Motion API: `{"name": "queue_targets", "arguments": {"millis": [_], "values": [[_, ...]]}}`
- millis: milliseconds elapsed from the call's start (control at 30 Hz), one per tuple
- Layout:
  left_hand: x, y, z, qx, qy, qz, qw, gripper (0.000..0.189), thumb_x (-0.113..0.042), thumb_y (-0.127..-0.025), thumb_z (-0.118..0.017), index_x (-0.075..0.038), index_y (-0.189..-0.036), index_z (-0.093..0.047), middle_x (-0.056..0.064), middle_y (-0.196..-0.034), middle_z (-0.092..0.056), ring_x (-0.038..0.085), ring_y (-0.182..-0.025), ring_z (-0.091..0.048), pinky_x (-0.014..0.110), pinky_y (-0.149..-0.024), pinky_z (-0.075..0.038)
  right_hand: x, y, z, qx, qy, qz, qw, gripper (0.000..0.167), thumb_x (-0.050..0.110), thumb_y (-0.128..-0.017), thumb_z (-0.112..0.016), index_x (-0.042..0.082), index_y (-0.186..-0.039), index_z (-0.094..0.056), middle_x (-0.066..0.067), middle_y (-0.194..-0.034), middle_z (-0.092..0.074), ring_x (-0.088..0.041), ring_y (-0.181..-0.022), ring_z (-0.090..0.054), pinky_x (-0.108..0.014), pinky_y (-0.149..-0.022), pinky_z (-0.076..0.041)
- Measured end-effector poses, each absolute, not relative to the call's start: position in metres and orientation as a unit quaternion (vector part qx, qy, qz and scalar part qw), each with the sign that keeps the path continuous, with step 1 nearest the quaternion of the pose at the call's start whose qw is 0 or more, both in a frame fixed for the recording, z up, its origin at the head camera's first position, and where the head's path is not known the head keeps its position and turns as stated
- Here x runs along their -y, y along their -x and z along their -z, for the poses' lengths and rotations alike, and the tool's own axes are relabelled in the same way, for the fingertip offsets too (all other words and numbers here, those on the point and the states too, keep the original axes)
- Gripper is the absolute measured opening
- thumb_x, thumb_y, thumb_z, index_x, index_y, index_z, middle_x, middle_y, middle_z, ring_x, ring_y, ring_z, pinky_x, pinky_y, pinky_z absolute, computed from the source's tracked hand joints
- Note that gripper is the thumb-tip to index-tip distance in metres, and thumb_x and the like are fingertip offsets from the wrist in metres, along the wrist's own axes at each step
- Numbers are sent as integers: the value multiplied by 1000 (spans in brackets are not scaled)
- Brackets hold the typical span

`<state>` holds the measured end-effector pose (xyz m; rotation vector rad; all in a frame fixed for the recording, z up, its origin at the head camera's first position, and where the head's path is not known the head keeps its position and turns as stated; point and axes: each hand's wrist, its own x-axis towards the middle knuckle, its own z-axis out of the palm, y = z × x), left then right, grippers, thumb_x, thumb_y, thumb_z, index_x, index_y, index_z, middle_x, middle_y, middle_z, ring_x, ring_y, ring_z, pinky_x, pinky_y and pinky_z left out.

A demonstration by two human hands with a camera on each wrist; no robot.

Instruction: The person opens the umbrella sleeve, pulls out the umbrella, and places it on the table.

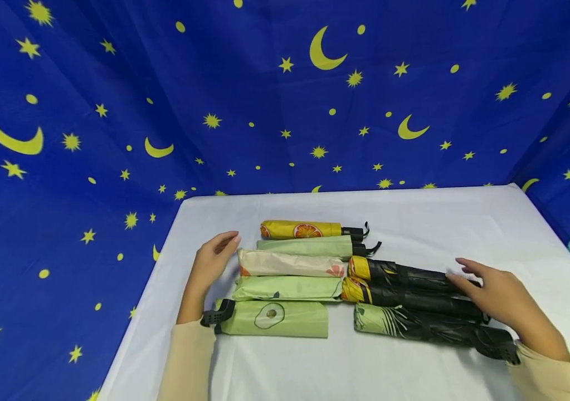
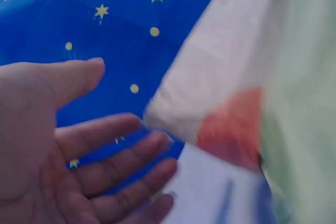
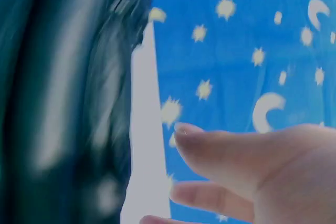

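My left hand point(image 1: 213, 262) is held with its fingers loosely bent and holds nothing. In the left wrist view its fingertips come right beside the end of a cream umbrella sleeve point(image 1: 290, 263) with a red patch. Below that lie a pale green sleeve point(image 1: 290, 288) and an avocado-print sleeve point(image 1: 297, 320), partly covered by the left wrist camera. My right hand point(image 1: 502, 292) spreads its thumb and fingers over the handle end of the upper black folded umbrella point(image 1: 417, 277), gripping nothing. Another black folded umbrella point(image 1: 415, 301) with a yellow end lies just below it.
At the back of the white table point(image 1: 415, 223) lie a yellow orange-print umbrella point(image 1: 295, 229) and a light green umbrella point(image 1: 305, 246), both with black handles. A black umbrella with a green leafy end point(image 1: 380, 321) lies in front. A blue star-patterned curtain point(image 1: 264, 83) surrounds the table.
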<state>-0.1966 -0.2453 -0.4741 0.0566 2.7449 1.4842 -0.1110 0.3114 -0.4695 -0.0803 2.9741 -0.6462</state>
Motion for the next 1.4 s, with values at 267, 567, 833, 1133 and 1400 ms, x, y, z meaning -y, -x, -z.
{"name": "queue_targets", "arguments": {"millis": [267, 567, 833, 1133, 1400], "values": [[220, 206, 477, -918, 13, -389, 70, 74, -69, -101, -41, -11, -144, -59, 15, -135, -64, 37, -126, -58, 58, -104, -45, -212, 154, 463, -965, 74, 251, 35, 62, 49, -106, -52, -2, -140, -59, -29, -132, -62, -53, -122, -55, -68, -99, -43], [205, 209, 482, -909, -2, -409, 81, 74, -68, -101, -43, -9, -142, -61, 16, -142, -59, 38, -129, -56, 58, -106, -44, -162, 177, 491, -964, 81, 234, 92, 74, 52, -108, -41, -15, -135, -56, -36, -144, -47, -54, -133, -44, -66, -106, -38], [209, 213, 477, -875, -11, -474, 95, 70, -62, -103, -46, -6, -141, -62, 15, -145, -58, 36, -136, -51, 55, -112, -39, -156, 179, 491, -948, 73, 295, 95, 72, 47, -110, -39, -17, -140, -50, -34, -150, -43, -54, -136, -41, -65, -109, -36], [218, 213, 472, -800, 12, -594, 83, 63, -52, -105, -51, -1, -142, -59, 17, -142, -59, 34, -137, -49, 53, -117, -33, -158, 173, 478, -935, 81, 334, 81, 65, 39, -111, -40, -16, -144, -45, -33, -151, -41, -54, -135, -41, -66, -109, -36], [216, 206, 456, -719, -17, -694, 30, 46, -27, -101, -68, -5, -141, -60, 15, -133, -62, 28, -119, -61, 41, -102, -52, -156, 160, 458, -914, 51, 403, -17, 57, 35, -111, -44, -5, -151, -43, -27, -151, -45, -47, -131, -51, -60, -104, -44]]}}
